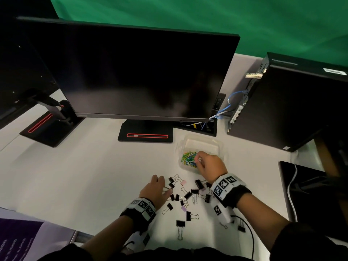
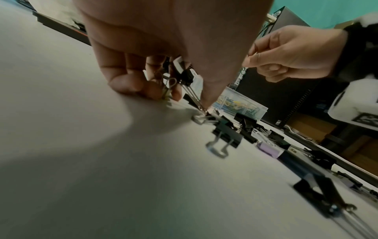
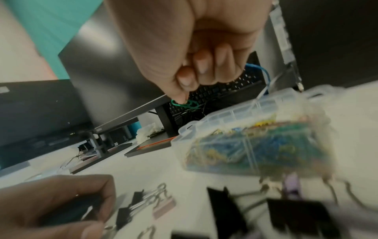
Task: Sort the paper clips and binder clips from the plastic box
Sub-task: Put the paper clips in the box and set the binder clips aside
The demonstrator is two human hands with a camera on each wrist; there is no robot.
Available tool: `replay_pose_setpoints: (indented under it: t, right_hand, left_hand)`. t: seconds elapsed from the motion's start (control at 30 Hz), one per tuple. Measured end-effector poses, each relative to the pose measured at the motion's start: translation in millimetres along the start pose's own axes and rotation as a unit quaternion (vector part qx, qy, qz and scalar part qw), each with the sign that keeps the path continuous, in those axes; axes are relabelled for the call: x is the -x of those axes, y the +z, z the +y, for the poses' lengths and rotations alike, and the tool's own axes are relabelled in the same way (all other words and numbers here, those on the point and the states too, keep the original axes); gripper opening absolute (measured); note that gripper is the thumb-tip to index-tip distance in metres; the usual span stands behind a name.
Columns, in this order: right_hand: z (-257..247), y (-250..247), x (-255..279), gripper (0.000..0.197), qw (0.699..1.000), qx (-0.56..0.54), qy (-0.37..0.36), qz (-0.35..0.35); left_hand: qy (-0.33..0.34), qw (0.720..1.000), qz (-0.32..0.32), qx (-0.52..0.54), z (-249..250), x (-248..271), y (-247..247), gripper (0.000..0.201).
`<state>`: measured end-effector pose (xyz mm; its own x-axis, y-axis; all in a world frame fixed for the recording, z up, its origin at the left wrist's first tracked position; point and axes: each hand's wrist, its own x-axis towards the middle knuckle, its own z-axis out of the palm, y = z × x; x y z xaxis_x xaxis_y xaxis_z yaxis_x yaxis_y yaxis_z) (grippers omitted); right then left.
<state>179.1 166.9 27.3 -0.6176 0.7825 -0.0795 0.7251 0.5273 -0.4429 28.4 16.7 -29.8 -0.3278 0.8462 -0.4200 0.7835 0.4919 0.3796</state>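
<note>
Right hand (image 1: 211, 164) over near edge of plastic box (image 1: 216, 146), pinching green paper clip (image 3: 185, 103). Left hand (image 1: 156, 189), fingers curled down, pinches binder clips (image 2: 184, 72) from scatter on counter (image 1: 84, 176), near side of box

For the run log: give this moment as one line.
left hand: gripping binder clips on table | right hand: pinching green paper clip over plastic box

Black, lilac and pink binder clips (image 1: 188, 196) on white table (image 1: 84, 176); multicoloured paper clips (image 1: 189, 159); green backdrop (image 1: 207, 16).
</note>
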Motion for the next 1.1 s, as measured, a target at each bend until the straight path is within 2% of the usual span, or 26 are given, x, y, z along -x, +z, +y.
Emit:
replay_pose_setpoints:
  t: [0.1, 0.2, 0.3, 0.37, 0.47, 0.57, 0.63, 0.7, 0.77, 0.83, 0.9, 1.0, 1.1]
  right_hand:
    - [2.9, -5.2, -9.4, 0.020, 0.998, 0.042, 0.041, -0.007]
    - [4.5, 0.6, -13.0, 0.031, 0.996, 0.052, 0.057, -0.045]
    - [5.6, 3.1, -5.2, 0.035, 0.999, 0.005, 0.051, -0.019]
    - [14.2, -1.0, 7.6, 0.036, 0.998, -0.036, 0.050, 0.024]
    - [39.6, -9.1, 34.2, 0.035, 0.995, -0.039, 0.077, 0.054]
    - [73.4, -11.1, 68.8, 0.030, 0.989, -0.023, 0.134, 0.059]
    - [94.1, -9.3, 94.6, 0.025, 0.983, -0.011, 0.179, 0.031]
    - [108.8, -6.8, 119.1, 0.038, 0.971, -0.012, 0.237, -0.031]
    - [115.0, -6.1, 137.4, 0.065, 0.953, -0.035, 0.284, -0.099]
    - [115.0, -3.8, 148.6, 0.091, 0.942, -0.073, 0.295, -0.142]
    - [110.9, 0.9, 154.3, 0.107, 0.947, -0.082, 0.270, -0.154]
    - [101.5, 10.1, 151.6, 0.114, 0.958, -0.095, 0.225, -0.151]
    - [90.2, 19.6, 142.7, 0.111, 0.963, -0.101, 0.198, -0.152]
  left_hand:
    - [-0.001, 1.000, 0.000, 0.006, 0.4, -1.5, -0.5, 0.039]
    - [0.003, 1.000, -0.003, -0.001, 1.3, -1.6, -2.0, 0.036]
    - [0.001, 1.000, -0.013, -0.005, 1.3, -5.4, -5.9, 0.033]
    - [-0.013, 1.000, -0.010, 0.022, -0.2, -9.8, -10.2, 0.033]
    - [-0.039, 0.998, 0.007, 0.045, -4.0, -15.0, -16.6, 0.034]
    - [-0.039, 0.996, 0.068, 0.035, -11.1, -16.4, -19.5, 0.044]
    - [-0.029, 0.996, 0.083, 0.036, -16.6, -15.4, -19.7, 0.051]
    - [-0.007, 0.996, 0.081, 0.042, -21.0, -12.5, -18.6, 0.055]
    - [0.018, 0.997, 0.062, 0.035, -24.1, -7.9, -16.9, 0.063]
    - [0.024, 0.999, 0.017, 0.030, -24.5, -2.8, -16.6, 0.076]
    - [0.036, 0.998, -0.021, 0.038, -23.3, -0.2, -17.6, 0.087]
    - [0.068, 0.995, -0.034, 0.057, -19.9, 3.0, -17.2, 0.099]
    - [0.097, 0.995, 0.029, 0.025, -17.4, 7.0, -12.7, 0.101]
